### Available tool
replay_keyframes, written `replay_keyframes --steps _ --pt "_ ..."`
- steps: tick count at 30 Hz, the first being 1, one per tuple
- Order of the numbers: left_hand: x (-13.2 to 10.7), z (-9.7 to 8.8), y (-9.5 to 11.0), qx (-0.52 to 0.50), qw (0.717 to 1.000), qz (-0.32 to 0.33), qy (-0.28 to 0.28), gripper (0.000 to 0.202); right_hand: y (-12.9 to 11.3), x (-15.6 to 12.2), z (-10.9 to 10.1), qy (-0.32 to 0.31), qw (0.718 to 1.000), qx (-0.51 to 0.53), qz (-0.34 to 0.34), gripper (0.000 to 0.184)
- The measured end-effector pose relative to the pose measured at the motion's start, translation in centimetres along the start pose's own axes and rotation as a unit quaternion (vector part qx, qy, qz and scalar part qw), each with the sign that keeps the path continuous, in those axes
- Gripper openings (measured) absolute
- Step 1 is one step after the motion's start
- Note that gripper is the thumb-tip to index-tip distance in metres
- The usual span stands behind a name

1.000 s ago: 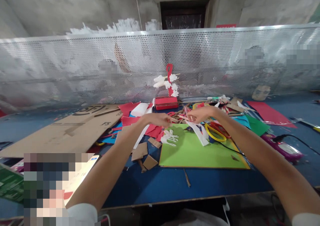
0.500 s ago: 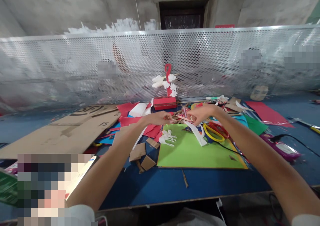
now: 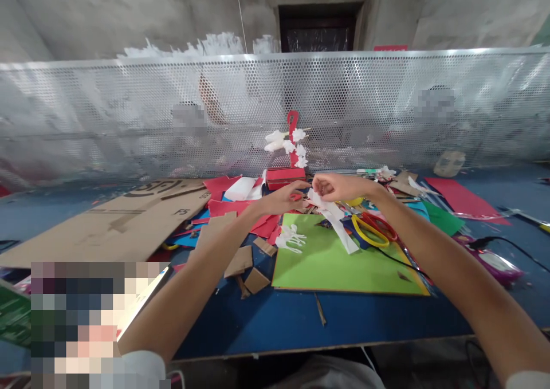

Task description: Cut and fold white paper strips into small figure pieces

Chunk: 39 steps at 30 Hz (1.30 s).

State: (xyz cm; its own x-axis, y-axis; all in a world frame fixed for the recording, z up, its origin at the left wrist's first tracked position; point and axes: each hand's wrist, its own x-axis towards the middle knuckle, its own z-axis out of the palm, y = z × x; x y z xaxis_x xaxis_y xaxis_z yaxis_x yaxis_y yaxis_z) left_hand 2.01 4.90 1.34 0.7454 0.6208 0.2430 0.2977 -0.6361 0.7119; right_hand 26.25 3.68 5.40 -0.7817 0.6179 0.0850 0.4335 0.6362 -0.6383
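Observation:
My right hand point(image 3: 337, 187) is closed in a pinch at the upper end of a white paper strip point(image 3: 321, 201), above the scrap pile. A longer white strip point(image 3: 346, 239) runs below it onto the green sheet point(image 3: 344, 268); whether the two are joined I cannot tell. My left hand point(image 3: 286, 198) is just left of the paper, fingers apart and stretched towards it, with nothing visible in them. Behind the hands stands a red box point(image 3: 286, 176) with a red hooked upright point(image 3: 293, 124) carrying white paper flowers point(image 3: 299, 149).
Yellow-handled scissors point(image 3: 370, 231) lie at the green sheet's right edge. White cut paper point(image 3: 291, 239) and cardboard pieces point(image 3: 238, 261) are at its left. A large cardboard sheet point(image 3: 103, 223) covers the left side. A purple device point(image 3: 494, 263) with a cable is right. A perforated metal screen point(image 3: 373, 108) stands behind.
My right hand has moved slightly left and up with white paper now showing at its fingertips. My left hand has risen and its fingers have spread. The view has shifted slightly.

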Motion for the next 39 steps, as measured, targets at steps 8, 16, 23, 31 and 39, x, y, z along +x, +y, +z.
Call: replay_keyframes --steps 8,16,23,31,39 --pt "-0.1 0.1 1.4 -0.171 0.984 -0.011 0.039 0.056 -1.6 0.7 1.1 0.066 0.994 0.085 -0.022 0.020" --pt "-0.5 -0.9 1.8 -0.120 0.983 -0.094 0.098 0.028 -0.3 1.0 1.3 0.066 0.990 0.105 0.064 0.035" --pt "-0.1 -0.8 0.0 -0.048 0.994 -0.075 0.056 0.032 0.9 1.6 1.9 0.095 0.993 0.050 0.058 0.031" --pt "0.2 -0.1 -0.4 0.009 0.998 -0.056 0.022 0.031 0.6 2.3 3.5 0.078 0.996 0.027 0.044 0.025" --pt "0.4 -0.3 -1.5 -0.033 0.995 -0.086 0.034 0.025 1.4 2.3 3.7 0.066 0.998 -0.016 -0.004 0.013"
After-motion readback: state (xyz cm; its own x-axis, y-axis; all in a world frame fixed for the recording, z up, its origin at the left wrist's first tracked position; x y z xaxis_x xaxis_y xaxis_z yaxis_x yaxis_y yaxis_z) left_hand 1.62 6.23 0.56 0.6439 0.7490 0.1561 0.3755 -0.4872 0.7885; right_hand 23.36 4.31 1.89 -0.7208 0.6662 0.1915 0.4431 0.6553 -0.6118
